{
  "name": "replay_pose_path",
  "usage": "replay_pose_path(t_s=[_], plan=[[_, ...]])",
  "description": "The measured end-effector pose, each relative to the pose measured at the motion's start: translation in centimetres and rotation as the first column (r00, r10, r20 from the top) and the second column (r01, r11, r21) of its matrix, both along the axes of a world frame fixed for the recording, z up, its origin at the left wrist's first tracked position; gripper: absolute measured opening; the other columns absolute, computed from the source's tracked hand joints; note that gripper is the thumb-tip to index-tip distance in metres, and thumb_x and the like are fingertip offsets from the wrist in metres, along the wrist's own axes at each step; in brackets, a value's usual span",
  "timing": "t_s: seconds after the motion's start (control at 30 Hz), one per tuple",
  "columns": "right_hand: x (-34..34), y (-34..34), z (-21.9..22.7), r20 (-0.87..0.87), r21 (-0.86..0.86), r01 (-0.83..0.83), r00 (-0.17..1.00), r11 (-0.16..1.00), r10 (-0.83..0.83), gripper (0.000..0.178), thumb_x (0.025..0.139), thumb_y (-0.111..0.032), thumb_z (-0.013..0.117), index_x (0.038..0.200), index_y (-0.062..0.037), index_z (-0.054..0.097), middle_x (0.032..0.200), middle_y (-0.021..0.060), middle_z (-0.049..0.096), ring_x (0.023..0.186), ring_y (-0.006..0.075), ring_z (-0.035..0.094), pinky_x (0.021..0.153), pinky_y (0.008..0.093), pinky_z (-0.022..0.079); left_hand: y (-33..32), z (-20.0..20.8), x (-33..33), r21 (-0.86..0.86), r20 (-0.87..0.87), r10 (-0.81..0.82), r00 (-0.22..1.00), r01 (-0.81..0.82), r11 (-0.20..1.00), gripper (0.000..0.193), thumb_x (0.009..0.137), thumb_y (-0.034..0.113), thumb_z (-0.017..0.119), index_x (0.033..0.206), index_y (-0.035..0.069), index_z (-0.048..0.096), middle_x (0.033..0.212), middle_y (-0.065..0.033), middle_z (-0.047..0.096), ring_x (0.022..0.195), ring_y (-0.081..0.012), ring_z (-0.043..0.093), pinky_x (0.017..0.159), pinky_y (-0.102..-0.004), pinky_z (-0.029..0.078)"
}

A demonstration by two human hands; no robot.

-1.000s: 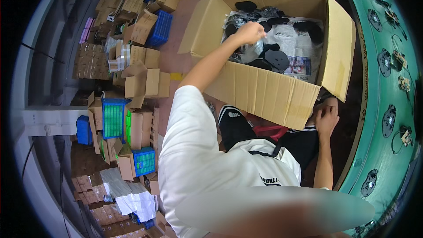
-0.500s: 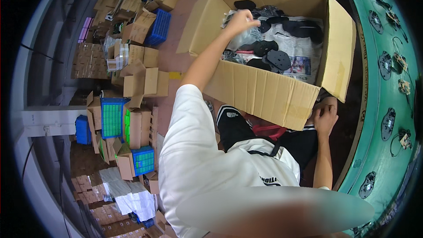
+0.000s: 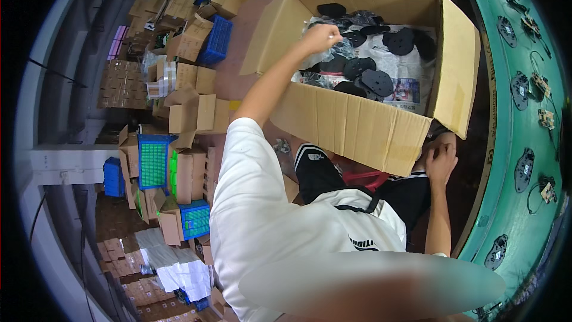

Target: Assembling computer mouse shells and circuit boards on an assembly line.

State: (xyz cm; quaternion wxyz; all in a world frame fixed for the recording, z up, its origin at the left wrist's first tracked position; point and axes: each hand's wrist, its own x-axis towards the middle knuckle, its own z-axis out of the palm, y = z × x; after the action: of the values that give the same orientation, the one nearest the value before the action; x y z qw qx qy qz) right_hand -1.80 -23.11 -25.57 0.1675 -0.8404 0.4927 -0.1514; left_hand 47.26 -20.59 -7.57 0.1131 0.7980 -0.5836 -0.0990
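My left hand (image 3: pixel 322 37) is over the left part of an open cardboard box (image 3: pixel 351 122). Its fingers are closed on a crumpled clear plastic bag (image 3: pixel 326 55), which hangs down into the box. Several flat black plastic pieces (image 3: pixel 376 82) with rounded outlines lie inside, some overlapping, on a sheet of newspaper (image 3: pixel 405 74). A round black piece (image 3: pixel 398 42) rests toward the right. My right hand (image 3: pixel 441 160) is by my knee, below the box's near right corner. Its fingers are bent inward; whatever they may hold is hidden.
On my right runs a long green work surface (image 3: pixel 503 203) bearing black plates (image 3: pixel 524 169) and small circuit boards (image 3: pixel 547 192) with wires. Stacked cartons (image 3: pixel 122 80) and blue crates (image 3: pixel 214 40) stand to the left. Part of a red object (image 3: pixel 363 179) shows between my legs.
My left hand has moved slightly left and nearer to me with the plastic bag. The black pieces at the right of the box lie differently. My right hand stays put.
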Motion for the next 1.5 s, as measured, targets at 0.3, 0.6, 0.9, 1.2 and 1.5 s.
replay_pose_path(t_s=[0.3,0.6,0.9,1.2,1.5], plan=[[0.7,0.3,-0.4,0.051,-0.069,0.011,0.999,0.998,-0.008,0.03,0.08,-0.027,0.061,0.097,-0.0036,0.066,0.107,0.0146,0.056,0.104,0.0322,0.053,0.083,0.0435,0.038,-0.4,-2.4,-2.5,0.226,0.102,-0.091,0.991,0.066,0.972,0.02,0.079,0.025,0.068,0.093,0.011,0.075,0.089,-0.0174,0.07,0.088,-0.0312,0.068,0.078,-0.0421,0.052],[-0.3,0.1,-0.9,0.057,-0.036,0.038,0.998,0.999,-0.036,0.029,0.079,-0.027,0.062,0.096,-0.0029,0.065,0.102,0.0127,0.054,0.102,0.031,0.052,0.081,0.0429,0.037,3.2,5.3,-2.7,0.086,-0.404,-0.01,0.915,0.049,0.995,0.02,0.078,0.02,0.066,0.076,0.0,0.069,0.065,-0.0038,0.063,0.064,-0.0119,0.055,0.06,-0.0306,0.044],[0.2,-0.1,-0.9,0.06,-0.01,0.022,0.998,1.0,-0.022,0.03,0.08,-0.027,0.061,0.096,-0.0022,0.065,0.101,0.0146,0.054,0.102,0.0324,0.052,0.081,0.044,0.038,2.9,3.0,-1.4,-0.229,-0.593,0.005,0.805,-0.174,0.958,0.015,0.079,0.017,0.063,0.073,0.003,0.061,0.063,-0.0002,0.053,0.066,-0.0064,0.047,0.056,-0.0291,0.039],[-0.1,0.1,-1.2,0.052,-0.014,0.051,0.997,0.999,-0.05,0.03,0.081,-0.028,0.061,0.093,-0.0013,0.064,0.102,0.0149,0.053,0.101,0.033,0.052,0.08,0.0444,0.038,-1.9,-3.6,-2.0,0.3,0.013,-0.03,0.999,0.025,0.954,0.035,0.078,0.034,0.073,0.104,0.01,0.074,0.103,-0.0161,0.07,0.098,-0.0335,0.066,0.088,-0.0411,0.05],[-0.6,-0.2,-0.9,0.06,-0.012,0.035,0.998,0.999,-0.034,0.027,0.08,-0.026,0.062,0.093,-0.0021,0.063,0.102,0.0143,0.053,0.101,0.0326,0.051,0.082,0.0434,0.037,-1.7,1.2,0.0,-0.179,-0.48,0.077,0.874,-0.184,0.966,0.028,0.091,0.022,0.064,0.071,0.004,0.061,0.074,0.0013,0.061,0.068,-0.0061,0.052,0.061,-0.024,0.042]])
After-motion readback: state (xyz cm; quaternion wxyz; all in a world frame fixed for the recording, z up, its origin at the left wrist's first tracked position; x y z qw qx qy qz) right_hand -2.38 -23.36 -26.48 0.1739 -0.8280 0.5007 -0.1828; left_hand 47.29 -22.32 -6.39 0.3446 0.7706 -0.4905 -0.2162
